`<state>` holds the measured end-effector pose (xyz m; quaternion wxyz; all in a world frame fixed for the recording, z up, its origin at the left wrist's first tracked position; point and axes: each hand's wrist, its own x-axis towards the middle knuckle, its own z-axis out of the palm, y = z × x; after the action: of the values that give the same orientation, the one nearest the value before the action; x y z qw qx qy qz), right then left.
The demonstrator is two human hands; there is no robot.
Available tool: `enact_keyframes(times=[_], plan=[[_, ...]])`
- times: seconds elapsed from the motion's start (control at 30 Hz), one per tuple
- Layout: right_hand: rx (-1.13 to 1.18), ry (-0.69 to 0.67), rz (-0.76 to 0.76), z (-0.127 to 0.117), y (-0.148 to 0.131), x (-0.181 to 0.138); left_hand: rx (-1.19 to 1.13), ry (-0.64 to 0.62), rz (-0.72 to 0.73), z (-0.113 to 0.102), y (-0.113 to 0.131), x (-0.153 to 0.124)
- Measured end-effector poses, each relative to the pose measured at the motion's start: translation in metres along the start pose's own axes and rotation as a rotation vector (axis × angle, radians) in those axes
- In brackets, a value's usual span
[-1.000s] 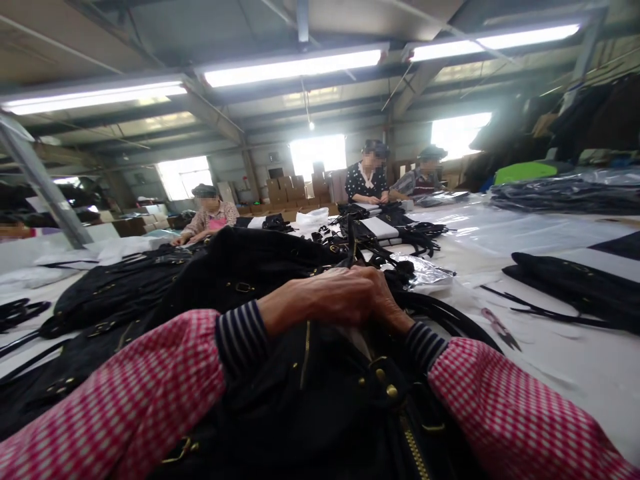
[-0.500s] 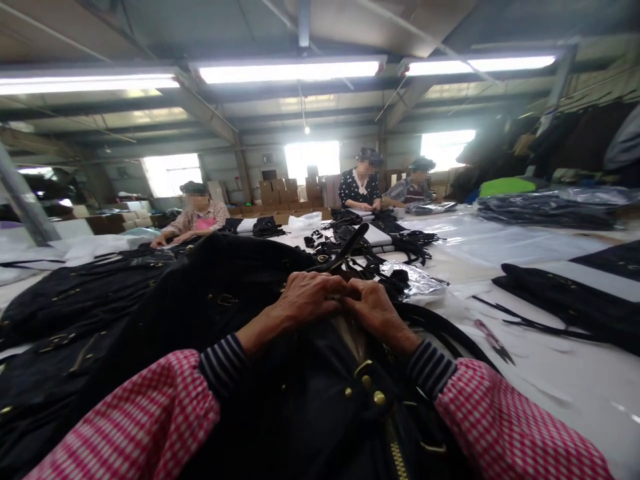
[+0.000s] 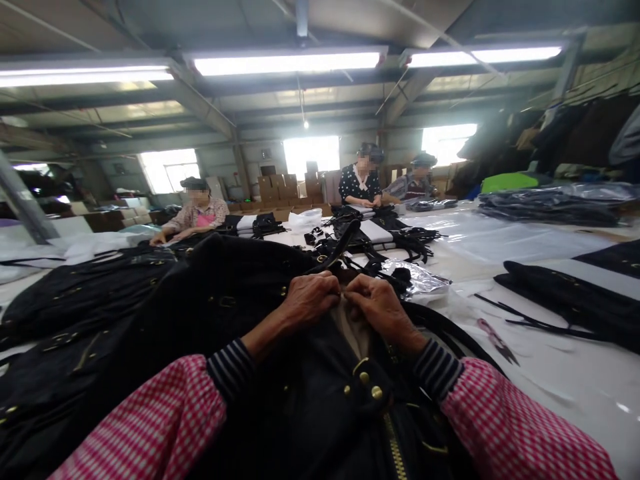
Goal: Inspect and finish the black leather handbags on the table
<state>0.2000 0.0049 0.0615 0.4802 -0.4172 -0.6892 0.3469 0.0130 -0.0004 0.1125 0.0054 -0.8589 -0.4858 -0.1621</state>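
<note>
A large black fabric piece (image 3: 300, 413), a bag or a garment, I cannot tell which, fills the space in front of me. It has gold studs, a gold zip and a beige inside. My left hand (image 3: 314, 297) pinches one edge of its opening near the top. Just to the right, my right hand (image 3: 377, 305) grips the facing edge, fingertips bent inward. The opening parts between both hands, with the beige inside showing below. A black strap (image 3: 345, 241) sticks up behind the fingers. What lies under the fingertips is hidden.
More black pieces (image 3: 70, 293) with gold fittings lie left. Pink-handled snips (image 3: 497, 340) and a folded black piece (image 3: 565, 300) lie right on the white table (image 3: 565, 407). Clear plastic (image 3: 510, 233) covers part of it. Three co-workers, one in a dotted top (image 3: 357, 187), work across the table.
My hands, close together before, have drawn slightly apart. The opening between them looks wider, showing more beige. The pink-handled snips lie in the same place.
</note>
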Motion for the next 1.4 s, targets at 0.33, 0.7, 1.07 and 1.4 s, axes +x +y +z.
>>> enact_keyframes(times=[0.33, 0.7, 1.07, 1.4], plan=[[-0.557, -0.168, -0.093, -0.008, -0.031, -0.020, -0.203, 0.051, -0.075, 0.004, -0.020, 0.004], [-0.258, -0.241, -0.043, -0.012, -0.020, -0.017, -0.223, 0.046, -0.149, -0.001, -0.005, 0.000], [-0.678, -0.190, -0.077, 0.003, -0.032, -0.016, -0.255, 0.083, -0.179, 0.002, -0.006, 0.001], [0.023, -0.178, 0.148, -0.010, -0.011, -0.008, -0.319, 0.090, -0.163, 0.002, -0.006, 0.001]])
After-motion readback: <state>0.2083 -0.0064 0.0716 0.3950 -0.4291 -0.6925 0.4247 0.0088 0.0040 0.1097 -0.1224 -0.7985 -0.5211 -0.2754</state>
